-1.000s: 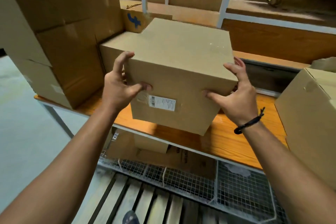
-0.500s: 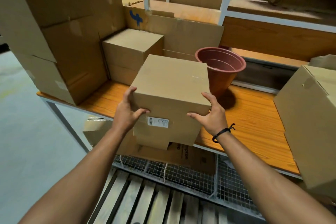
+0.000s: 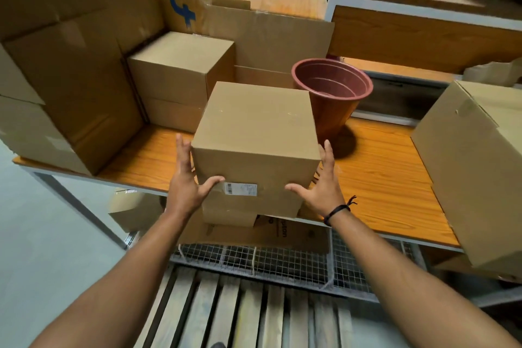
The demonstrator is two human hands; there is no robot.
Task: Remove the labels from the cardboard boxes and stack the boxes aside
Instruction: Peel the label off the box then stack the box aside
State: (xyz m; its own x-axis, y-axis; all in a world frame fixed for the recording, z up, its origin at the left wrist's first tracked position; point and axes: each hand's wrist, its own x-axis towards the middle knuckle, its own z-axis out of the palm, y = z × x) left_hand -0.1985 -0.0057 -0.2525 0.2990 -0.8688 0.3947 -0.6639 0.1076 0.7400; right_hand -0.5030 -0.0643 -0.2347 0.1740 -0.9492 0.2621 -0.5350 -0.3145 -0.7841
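Note:
A small plain cardboard box [image 3: 257, 127] stands at the front edge of the orange wooden shelf [image 3: 381, 172], its near face hanging a little past the edge. A white barcode label [image 3: 240, 189] is stuck low on that near face. My left hand [image 3: 185, 181] lies against the box's left side with fingers straight and the thumb on the front face. My right hand [image 3: 320, 186], with a black wrist cord, mirrors it on the right side, thumb touching the front next to the label.
Big stacked cartons [image 3: 70, 87] fill the shelf's left end, with a smaller box [image 3: 175, 79] beside them. A brown plastic pot [image 3: 333, 96] stands behind the box on the right. Another large carton [image 3: 477, 167] is at the far right. Wire mesh [image 3: 282, 260] and wooden slats [image 3: 240, 316] lie below.
The box has come down from close to the camera to the shelf's front edge. My fingers went from wrapping its sides to lying straight along them.

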